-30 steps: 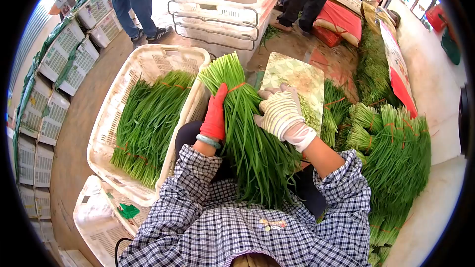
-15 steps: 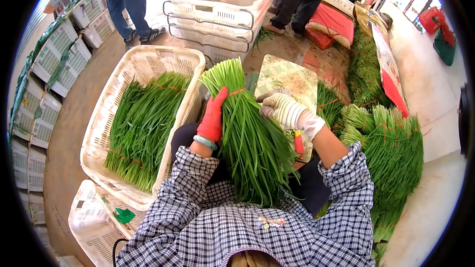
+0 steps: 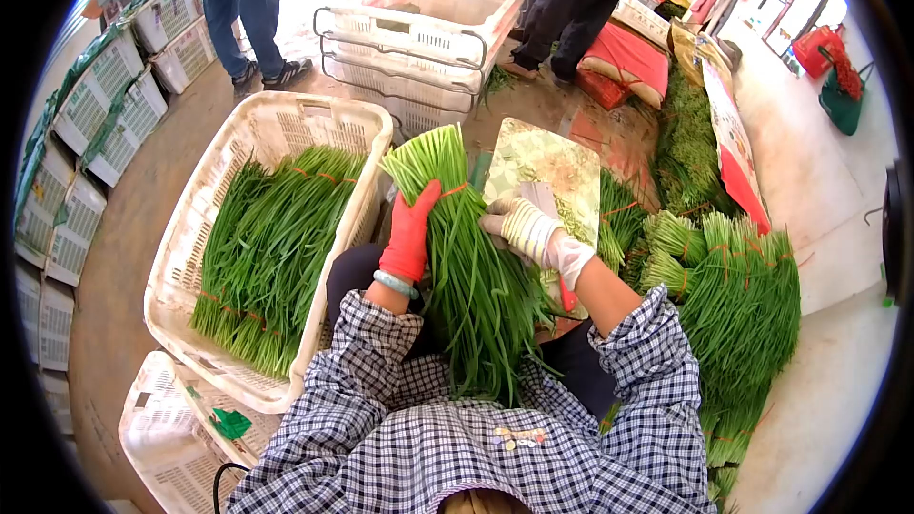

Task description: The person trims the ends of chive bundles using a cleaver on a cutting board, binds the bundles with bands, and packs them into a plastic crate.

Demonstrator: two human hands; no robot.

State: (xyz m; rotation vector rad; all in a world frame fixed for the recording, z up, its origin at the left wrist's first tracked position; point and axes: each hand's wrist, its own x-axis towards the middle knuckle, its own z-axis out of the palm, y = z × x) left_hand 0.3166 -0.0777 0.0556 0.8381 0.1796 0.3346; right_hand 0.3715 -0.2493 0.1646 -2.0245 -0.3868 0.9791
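My left hand, in a red glove, is wrapped round the upper left side of a bundle of green stalks with a red band near its pale cut ends. The bundle stands over my lap, its leaves hanging down. My right hand, in a striped glove, has curled fingers at the bundle's right edge, just below the band; what its fingertips hold is hidden. Behind it a knife blade and a red handle show over a patterned board strewn with green bits.
At the left a white basket holds banded bundles. More banded bundles lie at the right. Stacked crates stand ahead, between the legs of one person and another. Crates line the far left.
My right hand has drawn back from above the board, then moved in to the bundle's edge. The knife has come into view. My left hand keeps its hold; the whole view has shifted slightly.
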